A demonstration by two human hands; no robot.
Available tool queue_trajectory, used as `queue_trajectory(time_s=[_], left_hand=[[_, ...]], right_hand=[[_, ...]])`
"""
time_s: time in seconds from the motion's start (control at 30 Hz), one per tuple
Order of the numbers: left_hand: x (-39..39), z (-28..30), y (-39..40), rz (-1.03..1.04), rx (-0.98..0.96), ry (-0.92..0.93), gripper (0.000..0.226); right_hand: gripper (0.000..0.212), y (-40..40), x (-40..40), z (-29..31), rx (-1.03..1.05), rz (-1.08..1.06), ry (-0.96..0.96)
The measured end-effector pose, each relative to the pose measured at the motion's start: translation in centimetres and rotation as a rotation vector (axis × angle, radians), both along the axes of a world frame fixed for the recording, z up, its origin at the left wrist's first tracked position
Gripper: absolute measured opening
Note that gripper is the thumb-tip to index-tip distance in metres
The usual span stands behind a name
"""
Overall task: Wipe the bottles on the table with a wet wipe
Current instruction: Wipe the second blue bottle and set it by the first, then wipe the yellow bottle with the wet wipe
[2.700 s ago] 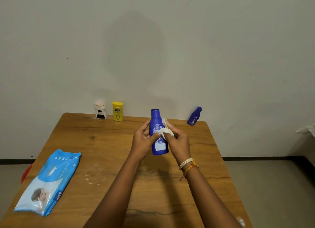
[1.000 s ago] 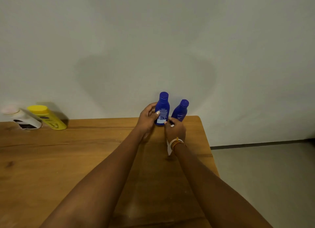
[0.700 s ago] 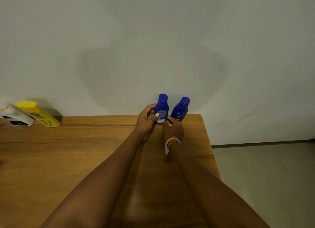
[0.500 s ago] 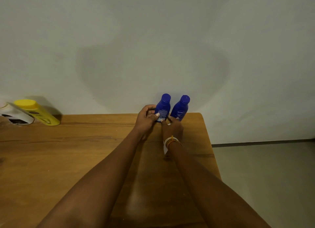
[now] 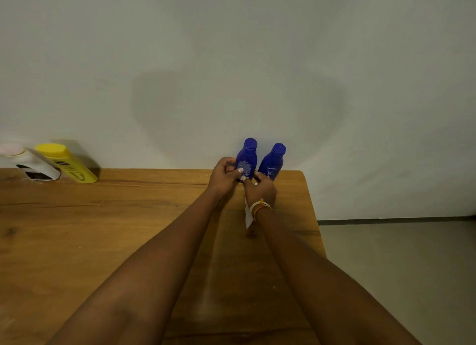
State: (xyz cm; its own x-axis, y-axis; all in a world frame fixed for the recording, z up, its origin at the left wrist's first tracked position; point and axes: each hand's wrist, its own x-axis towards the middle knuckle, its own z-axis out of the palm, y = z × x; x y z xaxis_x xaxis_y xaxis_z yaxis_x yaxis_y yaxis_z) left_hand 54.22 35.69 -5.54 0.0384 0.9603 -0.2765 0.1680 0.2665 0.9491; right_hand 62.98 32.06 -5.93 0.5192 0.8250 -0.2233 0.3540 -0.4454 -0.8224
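Note:
Two blue bottles stand side by side at the far right of the wooden table [image 5: 103, 228], against the wall. My left hand [image 5: 223, 176] grips the lower part of the taller blue bottle [image 5: 247, 159]. The smaller blue bottle [image 5: 272, 163] stands just to its right. My right hand [image 5: 260, 190] is in front of both bottles, closed on a white wet wipe [image 5: 248, 217] that hangs down under the wrist. A yellow bottle [image 5: 67, 163] and a white bottle [image 5: 29, 163] stand at the far left by the wall.
The table's right edge [image 5: 313, 215] runs close to my right hand, with grey floor [image 5: 399, 280] beyond it. The pale wall rises directly behind the bottles.
The taller blue bottle was held up over the table's middle and wiped; it has since been carried to the far right and stood beside the smaller blue bottle. Over the last second the hands barely shifted.

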Motion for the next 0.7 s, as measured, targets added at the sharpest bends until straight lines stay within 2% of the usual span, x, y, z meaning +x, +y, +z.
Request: queue_trajectory(time_s=[0.43,0.7], left_hand=[[0.0,-0.8,0.3,0.016,0.012,0.096,0.029],[-0.3,-1.1,0.3,0.049,-0.065,0.145,0.034]], right_hand=[[0.047,0.7,0.0,-0.1,-0.03,-0.03,0.019],[0.039,0.6,0.0,0.3,-0.192,-0.164,0.143]])
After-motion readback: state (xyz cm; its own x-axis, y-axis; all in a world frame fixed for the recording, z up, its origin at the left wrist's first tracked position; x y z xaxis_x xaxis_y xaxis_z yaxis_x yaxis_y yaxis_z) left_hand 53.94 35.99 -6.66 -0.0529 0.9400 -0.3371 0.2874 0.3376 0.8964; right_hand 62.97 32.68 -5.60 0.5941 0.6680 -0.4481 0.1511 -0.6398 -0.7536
